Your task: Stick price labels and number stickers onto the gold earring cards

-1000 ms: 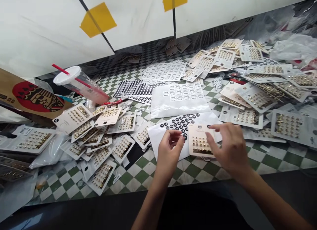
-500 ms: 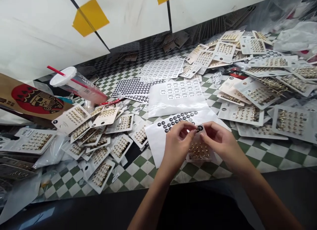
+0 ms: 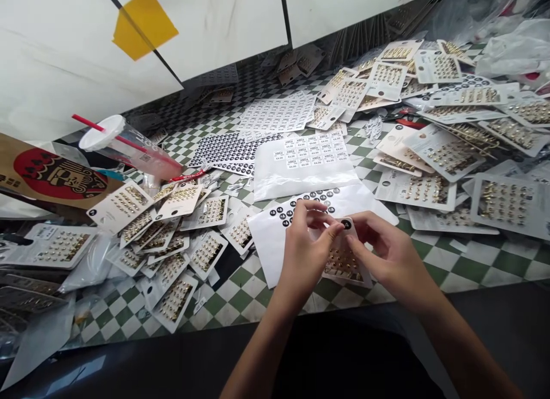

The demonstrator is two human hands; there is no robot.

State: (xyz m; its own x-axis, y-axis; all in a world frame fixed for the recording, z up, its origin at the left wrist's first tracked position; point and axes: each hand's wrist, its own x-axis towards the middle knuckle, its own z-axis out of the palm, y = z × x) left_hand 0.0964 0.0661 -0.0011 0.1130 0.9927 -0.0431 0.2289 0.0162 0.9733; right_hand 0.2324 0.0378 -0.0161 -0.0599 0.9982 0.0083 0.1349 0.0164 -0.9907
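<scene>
A card of small gold earrings (image 3: 346, 267) is tilted between my hands, low over a white sticker sheet. At its top end sits a round black sticker (image 3: 346, 223) with a white mark. My right hand (image 3: 389, 253) grips the card's right side, thumb on the front near the sticker. My left hand (image 3: 305, 241) is closed at the upper left of the card, its thumb tip beside the sticker and its other fingers curled. The white sheet (image 3: 268, 247) under my hands carries rows of round black stickers, partly covered by my left hand.
Loose earring cards pile up on the left (image 3: 172, 273) and the right (image 3: 433, 190). Behind my hands lie a bag with price labels (image 3: 266, 184) and further label sheets (image 3: 279, 112). A plastic cup with a red straw (image 3: 137, 149) leans near a brown paper bag (image 3: 92, 195).
The card has turned slightly, its lower end swinging right. My left fingers have lifted and spread a little near its top. The view has shifted slightly.
</scene>
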